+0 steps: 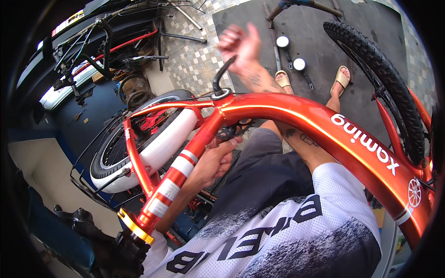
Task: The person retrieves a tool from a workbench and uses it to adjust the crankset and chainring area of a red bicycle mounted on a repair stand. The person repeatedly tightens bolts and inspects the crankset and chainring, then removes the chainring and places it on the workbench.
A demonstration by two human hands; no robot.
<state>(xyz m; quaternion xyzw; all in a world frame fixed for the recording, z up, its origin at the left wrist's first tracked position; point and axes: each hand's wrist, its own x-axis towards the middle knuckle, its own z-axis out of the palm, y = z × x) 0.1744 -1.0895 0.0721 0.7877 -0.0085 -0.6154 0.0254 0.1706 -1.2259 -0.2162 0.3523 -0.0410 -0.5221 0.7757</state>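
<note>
A glossy red bicycle frame [278,109] with white bands crosses the view. A bent black arm [222,74] stands up from a ringed opening in it. Just above that arm is my right hand [241,46], fingers curled and blurred by motion; whether it holds anything is unclear. My left hand [218,160] is closed beneath the frame beside the dark toothed chainring [236,127], gripping something partly hidden. A wheel with a white mudguard [153,150] lies left of it, and a gold seatpost clamp [134,227] shows at lower left.
A knobby tyre [380,74] rises at right. Two pedals [291,55] with white round tops lie on a dark mat [236,28] near my sandaled feet [338,85]. Bike frames and metal tubes [102,51] hang or stand at upper left.
</note>
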